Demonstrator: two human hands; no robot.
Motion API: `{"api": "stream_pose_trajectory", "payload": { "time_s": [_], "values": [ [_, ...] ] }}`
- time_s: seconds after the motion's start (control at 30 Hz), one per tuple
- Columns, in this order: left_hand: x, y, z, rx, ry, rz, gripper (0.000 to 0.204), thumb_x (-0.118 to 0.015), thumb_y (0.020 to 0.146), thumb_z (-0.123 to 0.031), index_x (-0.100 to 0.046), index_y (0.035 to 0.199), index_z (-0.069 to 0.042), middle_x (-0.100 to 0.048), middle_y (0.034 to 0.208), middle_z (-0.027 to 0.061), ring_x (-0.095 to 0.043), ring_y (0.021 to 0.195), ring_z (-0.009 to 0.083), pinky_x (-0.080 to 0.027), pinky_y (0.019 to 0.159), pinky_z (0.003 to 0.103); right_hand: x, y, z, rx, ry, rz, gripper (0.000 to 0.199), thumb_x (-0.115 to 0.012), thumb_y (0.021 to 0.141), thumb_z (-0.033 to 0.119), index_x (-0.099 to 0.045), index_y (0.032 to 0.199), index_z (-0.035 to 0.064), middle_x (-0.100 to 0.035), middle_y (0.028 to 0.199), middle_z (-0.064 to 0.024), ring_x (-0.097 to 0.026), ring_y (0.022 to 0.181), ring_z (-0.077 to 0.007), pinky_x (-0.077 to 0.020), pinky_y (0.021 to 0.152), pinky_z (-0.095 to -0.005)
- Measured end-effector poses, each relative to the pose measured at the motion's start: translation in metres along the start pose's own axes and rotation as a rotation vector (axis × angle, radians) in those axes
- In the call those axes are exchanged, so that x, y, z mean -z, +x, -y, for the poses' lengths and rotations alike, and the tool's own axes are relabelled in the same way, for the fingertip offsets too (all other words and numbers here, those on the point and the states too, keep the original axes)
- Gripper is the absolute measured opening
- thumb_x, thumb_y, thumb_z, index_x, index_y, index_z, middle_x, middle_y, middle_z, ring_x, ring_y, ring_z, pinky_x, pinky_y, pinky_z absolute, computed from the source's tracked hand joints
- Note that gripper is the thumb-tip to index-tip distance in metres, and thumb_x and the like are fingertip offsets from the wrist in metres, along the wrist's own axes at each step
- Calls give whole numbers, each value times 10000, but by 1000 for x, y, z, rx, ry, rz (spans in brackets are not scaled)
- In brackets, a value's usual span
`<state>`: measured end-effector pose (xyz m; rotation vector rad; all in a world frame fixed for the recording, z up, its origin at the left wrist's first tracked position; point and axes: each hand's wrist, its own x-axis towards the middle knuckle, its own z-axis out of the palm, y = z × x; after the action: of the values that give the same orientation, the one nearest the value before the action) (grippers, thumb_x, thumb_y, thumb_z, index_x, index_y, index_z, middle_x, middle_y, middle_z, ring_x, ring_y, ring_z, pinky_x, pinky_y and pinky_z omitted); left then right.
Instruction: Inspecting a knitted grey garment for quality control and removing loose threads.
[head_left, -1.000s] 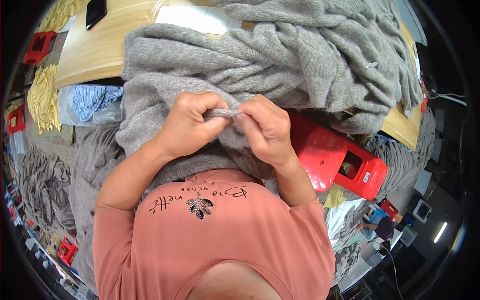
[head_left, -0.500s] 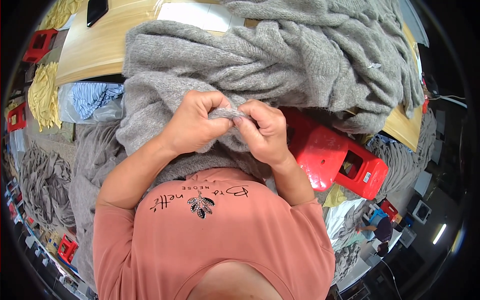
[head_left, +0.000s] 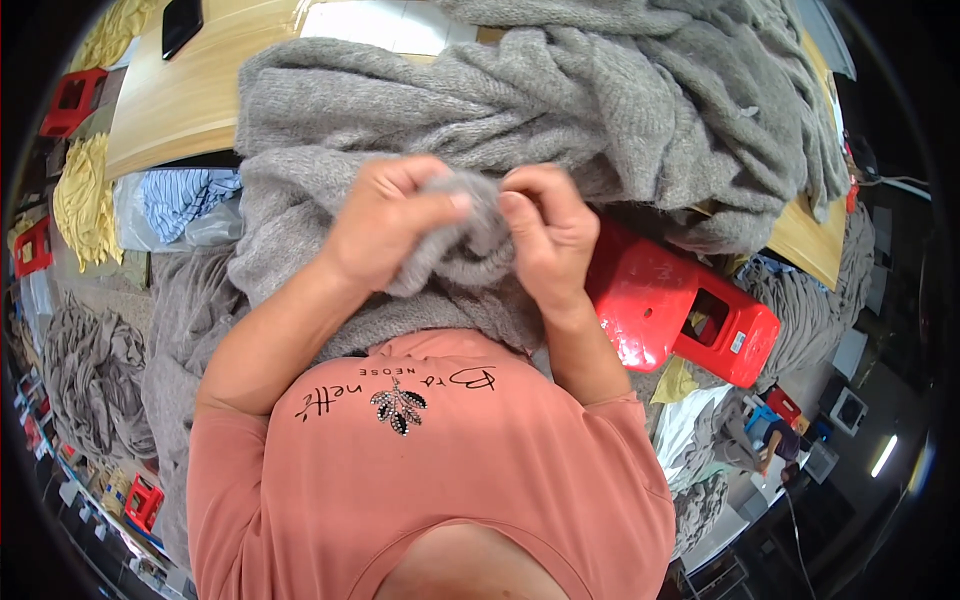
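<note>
A fuzzy grey knit garment (head_left: pixel 478 255) is bunched up in front of my chest, with part of it resting in my lap. My left hand (head_left: pixel 385 225) is closed on a fold of it, thumb pressed over the top. On the other side of the fold, my right hand (head_left: pixel 552 235) pinches the knit's edge between thumb and curled forefinger. The fabric between the two hands is blurred by motion, so the exact edge they grip is hard to make out.
More grey knitwear (head_left: pixel 610 110) lies heaped across the wooden table (head_left: pixel 190 105), where a black phone (head_left: pixel 181 27) rests at the far left. Red plastic stools (head_left: pixel 650 300) stand at my right. Yellow cloth (head_left: pixel 85 200) hangs at the left. A person (head_left: pixel 780 440) works at lower right.
My hands have drawn apart, the right one shifting to the right. The fold between them has puffed up and turned, showing a rounded bunch of knit.
</note>
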<state>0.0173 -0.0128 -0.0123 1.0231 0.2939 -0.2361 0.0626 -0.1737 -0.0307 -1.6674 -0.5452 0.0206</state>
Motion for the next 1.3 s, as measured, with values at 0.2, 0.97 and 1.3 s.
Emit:
{"api": "stream_pose_trajectory", "payload": {
  "time_s": [0.2, 0.97, 1.3],
  "values": [
    [14, 13, -27, -165, 39, -114, 42, -572, 795, -11, -612, 802, -3, -619, 749, 28, -534, 640, 43, -419, 574, 177, 52, -39, -21, -349, -59, 240, 281, -655, 615, 66, -557, 864, -20, -526, 794, -14, -481, 704, -101, -397, 632, -227],
    [-22, -8, -24, -126, 324, 127, 30, -594, 755, -17, -619, 757, -1, -512, 602, -56, -400, 544, 5, -313, 468, 183, 11, -5, 46, 708, -443, 105, 288, -596, 615, -76, -553, 893, -15, -583, 767, -138, -569, 586, -227, -463, 468, -295],
    [-14, -15, -24, -120, 367, -7, 46, -615, 759, -15, -632, 796, 5, -513, 578, -50, -404, 514, -5, -308, 430, 176, 0, 3, 24, 769, -558, -19, 169, -574, 648, -60, -530, 809, -32, -541, 706, -116, -491, 472, -158, -370, 384, -254]
  ]
}}
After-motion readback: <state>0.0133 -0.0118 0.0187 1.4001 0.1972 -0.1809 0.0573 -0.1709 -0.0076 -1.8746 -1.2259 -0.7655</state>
